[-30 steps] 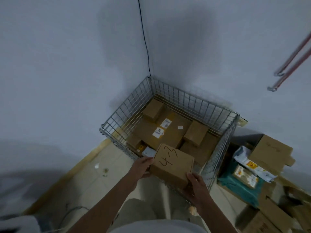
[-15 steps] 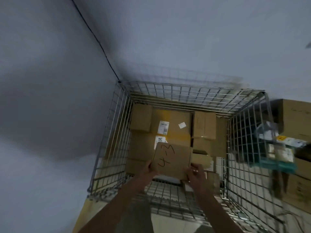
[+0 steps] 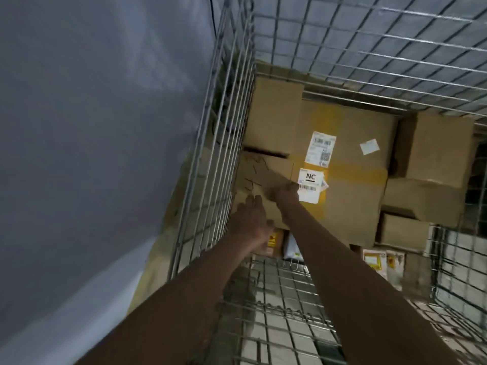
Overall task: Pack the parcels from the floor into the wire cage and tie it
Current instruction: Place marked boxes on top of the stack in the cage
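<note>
I look straight down into the wire cage [image 3: 226,143]. A brown cardboard box with handwriting on its top [image 3: 259,177] sits low against the cage's left wall, on other parcels. My left hand [image 3: 250,219] lies on the box's near edge with fingers spread over it. My right hand [image 3: 287,193] grips the box's right edge, fingers curled over it. Beside it lies a large box with white labels and yellow tape [image 3: 350,164].
More cardboard boxes fill the cage at the back left [image 3: 276,111] and the right [image 3: 434,151]. Small packets with yellow stickers [image 3: 379,262] lie near the front. The cage's front wire panel [image 3: 284,312] is below my arms. A grey wall [image 3: 92,127] stands left.
Both hands have carried the handwritten box from above the cage rim down inside, to the left wall. My head has leaned far over the cage.
</note>
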{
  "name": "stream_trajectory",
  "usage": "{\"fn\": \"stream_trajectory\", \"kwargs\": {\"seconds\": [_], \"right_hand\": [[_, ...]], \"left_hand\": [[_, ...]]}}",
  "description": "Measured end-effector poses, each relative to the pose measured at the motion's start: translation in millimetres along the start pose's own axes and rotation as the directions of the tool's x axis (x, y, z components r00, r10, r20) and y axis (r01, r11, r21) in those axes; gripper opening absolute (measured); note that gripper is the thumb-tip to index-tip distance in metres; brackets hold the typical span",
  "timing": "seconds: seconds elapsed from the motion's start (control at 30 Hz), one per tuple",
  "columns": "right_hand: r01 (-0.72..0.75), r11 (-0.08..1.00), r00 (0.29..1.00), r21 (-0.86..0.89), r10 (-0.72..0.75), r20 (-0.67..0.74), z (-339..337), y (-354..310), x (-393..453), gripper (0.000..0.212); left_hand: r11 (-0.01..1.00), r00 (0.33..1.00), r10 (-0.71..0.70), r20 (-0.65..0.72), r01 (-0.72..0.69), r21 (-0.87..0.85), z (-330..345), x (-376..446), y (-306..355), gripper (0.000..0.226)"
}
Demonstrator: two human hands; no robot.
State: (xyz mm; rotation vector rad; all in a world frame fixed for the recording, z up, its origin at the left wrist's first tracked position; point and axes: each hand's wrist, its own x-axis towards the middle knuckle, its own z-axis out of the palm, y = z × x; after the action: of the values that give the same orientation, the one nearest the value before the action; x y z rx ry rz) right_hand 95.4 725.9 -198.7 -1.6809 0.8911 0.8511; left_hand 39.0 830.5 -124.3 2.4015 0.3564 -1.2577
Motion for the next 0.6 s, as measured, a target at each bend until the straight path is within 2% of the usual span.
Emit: {"fn": "stream_trajectory", "kwargs": {"seconds": [0.1,0.2,0.27,0.37,0.5,0.53,0.6], "right_hand": [[-0.074,0.996,0.997,-0.042,0.073,-0.009,4.1,-1.5,11.6,0.054],[-0.053,0.993,0.996,-0.107,0.046,-0.072,-13.7,-0.9,1.9,0.053],[-0.053,0.973,0.993,-0.223,0.028,-0.116,-32.6,1.1,-7.5,0.053],[0.013,0.928,0.995,-0.372,-0.050,-0.089,-69.9,4.3,-32.4,0.053],[0.163,0.881,0.965,-0.444,-0.237,-0.116,-159.6,-0.2,-78.5,0.051],[0.229,0.856,0.933,-0.464,-0.328,-0.145,-190.1,0.5,-91.4,0.049],[0.340,0.795,0.818,-0.502,-0.514,-0.259,-260.1,10.7,-116.3,0.041]], "left_hand": [[1.000,0.998,-0.013,0.055,0.013,-0.012,-18.3,13.6,3.3,0.074],[1.000,0.996,0.002,0.090,-0.002,0.005,-30.1,12.8,15.0,0.075],[0.998,0.999,0.012,0.044,-0.014,0.054,-31.9,5.9,29.0,0.076],[0.989,0.998,0.056,-0.017,-0.053,0.139,-27.9,-13.2,67.0,0.075],[0.900,0.956,0.284,-0.071,-0.240,0.364,-17.1,-39.4,147.2,0.076],[0.860,0.929,0.360,-0.088,-0.294,0.417,-11.2,-47.9,173.2,0.078],[0.765,0.848,0.515,-0.125,-0.388,0.513,5.0,-69.7,233.8,0.079]]}}
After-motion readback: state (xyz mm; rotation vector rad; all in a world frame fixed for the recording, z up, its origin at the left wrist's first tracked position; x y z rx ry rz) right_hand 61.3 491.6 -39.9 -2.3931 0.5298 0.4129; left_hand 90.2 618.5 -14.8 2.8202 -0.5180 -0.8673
